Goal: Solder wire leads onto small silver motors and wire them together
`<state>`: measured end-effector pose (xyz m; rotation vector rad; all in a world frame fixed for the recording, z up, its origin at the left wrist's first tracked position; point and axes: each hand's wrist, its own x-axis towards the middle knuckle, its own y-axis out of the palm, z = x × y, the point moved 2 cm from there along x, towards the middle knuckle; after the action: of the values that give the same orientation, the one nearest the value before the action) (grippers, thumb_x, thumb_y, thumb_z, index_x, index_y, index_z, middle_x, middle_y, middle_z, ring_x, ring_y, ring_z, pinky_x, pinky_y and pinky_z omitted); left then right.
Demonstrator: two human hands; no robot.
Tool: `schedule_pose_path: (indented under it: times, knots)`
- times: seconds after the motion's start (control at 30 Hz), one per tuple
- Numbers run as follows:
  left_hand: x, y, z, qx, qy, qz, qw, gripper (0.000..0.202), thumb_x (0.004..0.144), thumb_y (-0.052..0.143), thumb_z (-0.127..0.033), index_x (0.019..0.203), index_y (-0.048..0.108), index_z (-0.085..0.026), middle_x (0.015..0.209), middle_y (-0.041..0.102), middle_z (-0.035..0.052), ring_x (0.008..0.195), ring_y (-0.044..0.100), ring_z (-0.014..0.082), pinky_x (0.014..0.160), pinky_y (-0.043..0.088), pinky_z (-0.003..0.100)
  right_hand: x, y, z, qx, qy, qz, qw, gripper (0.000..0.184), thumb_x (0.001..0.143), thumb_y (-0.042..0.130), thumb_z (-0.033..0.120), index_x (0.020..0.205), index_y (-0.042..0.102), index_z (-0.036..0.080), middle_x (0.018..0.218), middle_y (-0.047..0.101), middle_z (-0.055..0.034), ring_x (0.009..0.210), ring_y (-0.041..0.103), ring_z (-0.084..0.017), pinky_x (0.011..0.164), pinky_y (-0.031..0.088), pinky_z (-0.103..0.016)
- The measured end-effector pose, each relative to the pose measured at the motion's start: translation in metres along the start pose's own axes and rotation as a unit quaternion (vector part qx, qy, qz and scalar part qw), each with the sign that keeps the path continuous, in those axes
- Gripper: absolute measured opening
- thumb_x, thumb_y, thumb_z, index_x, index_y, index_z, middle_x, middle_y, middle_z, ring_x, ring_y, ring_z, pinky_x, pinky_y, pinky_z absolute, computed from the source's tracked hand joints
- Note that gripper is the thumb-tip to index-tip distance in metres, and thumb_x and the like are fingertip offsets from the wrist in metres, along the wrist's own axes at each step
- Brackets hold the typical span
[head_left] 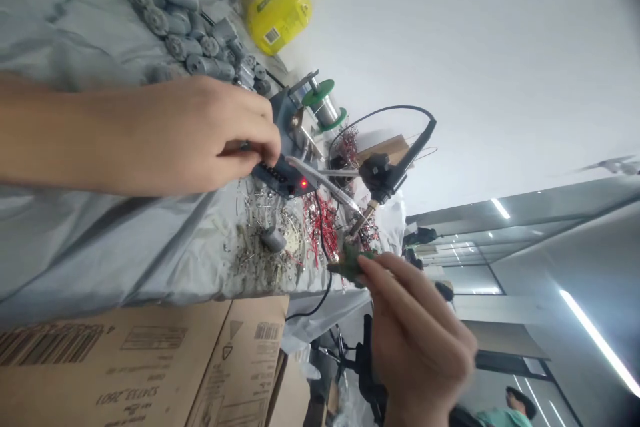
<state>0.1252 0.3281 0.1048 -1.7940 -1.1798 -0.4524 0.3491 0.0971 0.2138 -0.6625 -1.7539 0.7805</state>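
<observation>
I'm logging a grey cloth-draped bench, ribbed metal motors heaped on it, the left hand curled over a black plastic unit, grip unclear, and the right hand pinching a small rough green board just beside a slim metal soldering iron tip.

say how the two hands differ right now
The left hand curls over a dark unit with a red light, while the right hand pinches a small green board.
The left hand is beside the pile of silver motors, while the right hand is by a soldering iron tip.
The left hand looks sharp, while the right hand is blurred.
Both hands are bare.
</observation>
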Motion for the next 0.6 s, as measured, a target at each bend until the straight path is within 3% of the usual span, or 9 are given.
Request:
schedule_pose_path:
  times: [0.13,0.33,0.5,0.6]
  knots:
    - [-0.003,0.001,0.002,0.027,-0.008,-0.017,0.999,0.05,0.103,0.036,-0.045,0.107,0.082,-0.026,0.11,0.074,-0.006,0.082,0.067,0.0152,0.089,0.054,0.035,0.007,0.001,0.003,0.045,0.046,-0.105,0.992,0.052,0.089,0.084,-0.005,0.118,0.088,0.037,0.112,0.086,0.0028,0.089,0.083,-0.018,0.081,0.071,-0.034]
    - [-0.003,0.001,0.005,0.031,-0.016,-0.015,0.999,0.053,0.104,0.035,-0.05,0.105,0.082,-0.026,0.109,0.074,-0.0053,0.083,0.067,0.0164,0.091,0.053,0.036,0.002,0.012,0.006,0.094,0.042,-0.028,0.994,0.05,0.092,0.08,-0.005,0.117,0.088,0.037,0.114,0.087,0.005,0.091,0.084,-0.017,0.081,0.072,-0.032]
    - [-0.004,-0.001,0.004,0.05,-0.026,-0.009,0.998,0.056,0.104,0.035,-0.056,0.104,0.082,-0.026,0.108,0.072,-0.0061,0.07,0.06,0.0125,0.082,0.05,0.034,0.004,0.012,0.005,0.095,0.045,-0.109,0.988,0.054,0.09,0.082,-0.006,0.117,0.088,0.04,0.11,0.087,0.0063,0.089,0.084,-0.017,0.079,0.071,-0.033]
    - [-0.004,0.0,0.003,0.059,-0.026,0.004,0.998,0.052,0.105,0.038,-0.055,0.107,0.082,-0.027,0.109,0.072,-0.0081,0.067,0.058,0.0102,0.079,0.048,0.033,0.006,0.017,0.006,0.101,0.029,-0.085,0.991,0.049,0.092,0.082,-0.005,0.114,0.089,0.038,0.107,0.087,0.0061,0.086,0.083,-0.016,0.076,0.069,-0.032]
